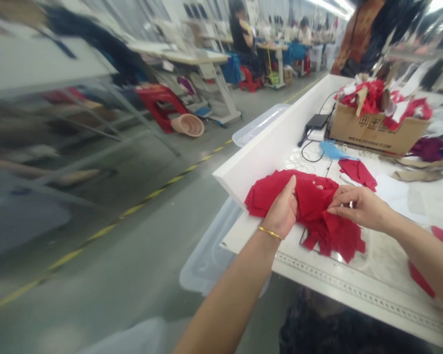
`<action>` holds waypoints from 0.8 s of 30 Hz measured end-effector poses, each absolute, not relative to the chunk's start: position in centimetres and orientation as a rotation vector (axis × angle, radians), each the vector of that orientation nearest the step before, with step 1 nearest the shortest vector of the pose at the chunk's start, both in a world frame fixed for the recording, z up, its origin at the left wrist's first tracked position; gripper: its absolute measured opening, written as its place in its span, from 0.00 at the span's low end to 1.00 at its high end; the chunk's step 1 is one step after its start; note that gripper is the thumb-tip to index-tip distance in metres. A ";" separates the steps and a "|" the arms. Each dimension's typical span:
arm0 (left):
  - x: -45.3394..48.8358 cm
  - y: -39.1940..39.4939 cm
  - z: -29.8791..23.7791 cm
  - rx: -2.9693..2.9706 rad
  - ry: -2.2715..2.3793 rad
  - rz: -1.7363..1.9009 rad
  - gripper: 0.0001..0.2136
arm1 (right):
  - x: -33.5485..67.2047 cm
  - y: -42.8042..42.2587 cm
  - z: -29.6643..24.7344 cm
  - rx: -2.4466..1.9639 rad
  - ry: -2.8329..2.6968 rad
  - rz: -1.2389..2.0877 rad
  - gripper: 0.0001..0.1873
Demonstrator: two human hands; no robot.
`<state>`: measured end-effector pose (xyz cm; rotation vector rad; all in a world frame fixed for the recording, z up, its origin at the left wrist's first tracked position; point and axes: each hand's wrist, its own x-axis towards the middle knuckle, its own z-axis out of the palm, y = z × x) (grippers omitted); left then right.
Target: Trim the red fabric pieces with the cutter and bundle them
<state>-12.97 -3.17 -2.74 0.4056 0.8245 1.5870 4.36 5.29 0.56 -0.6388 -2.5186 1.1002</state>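
A bunched stack of red fabric pieces (313, 199) lies at the left end of the white work table (376, 275). My left hand (283, 209), with a gold bangle at the wrist, is closed round the middle of the stack, thumb on top. At the stack's right side my right hand (358, 209) pinches an edge of the red fabric between thumb and fingers. Loose ends of the cloth hang toward the ruler strip (328, 279) on the table's front edge. The fingers of my left hand under the cloth are hidden.
A cardboard box (376, 130) heaped with red and white scraps stands behind. A black device (317, 121) with a cable sits beside the white side board (273, 142). Clear plastic bins (203, 255) are on the floor at left. A seated person (241, 39) is farther back.
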 end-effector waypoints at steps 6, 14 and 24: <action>-13.4 -3.8 -3.0 0.610 0.818 1.585 0.15 | 1.3 6.0 1.9 -0.926 -2.283 1.423 0.10; -13.4 -3.6 -4.1 0.708 1.016 1.580 0.18 | -1.4 5.1 2.4 -0.862 -1.792 1.848 0.08; -12.8 -2.9 -3.3 0.339 0.931 1.649 0.16 | 5.4 4.8 0.5 -0.733 -2.630 0.982 0.06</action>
